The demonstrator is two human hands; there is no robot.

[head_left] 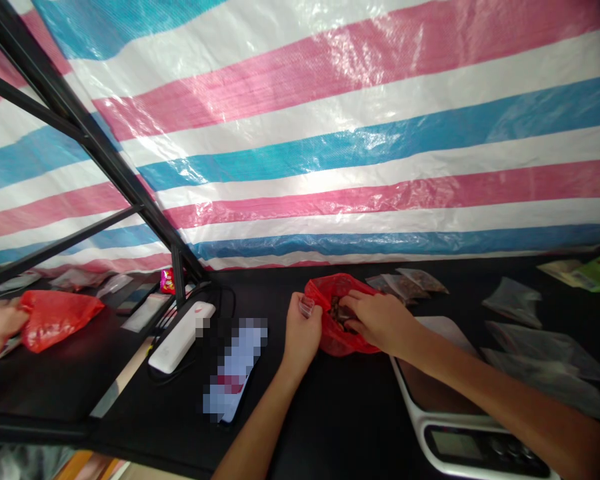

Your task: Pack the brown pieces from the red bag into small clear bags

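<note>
A red plastic bag (pixel 343 283) sits with its mouth gaping on the black table, and small brown dried pieces (pixel 339 313) show inside. At its left rim is my left hand (pixel 303 337), closed with a small clear plastic bag (pixel 307 307) pinched between thumb and fingers. My right hand (pixel 377 317) reaches into the red bag from the right, its curled fingers among the brown pieces; the fingertips are partly hidden. Beneath my right forearm lies a kitchen scale (pixel 447 387) with a display and buttons along its front.
Filled clear packets (pixel 413 283) lie behind the scale, and flat clear bags (pixel 550 350) to its right. A phone (pixel 237 370) and a white power strip (pixel 183 337) are at left. Beyond a black metal frame (pixel 115 170), another person's hand (pixel 0 327) holds a red bag (pixel 57 317).
</note>
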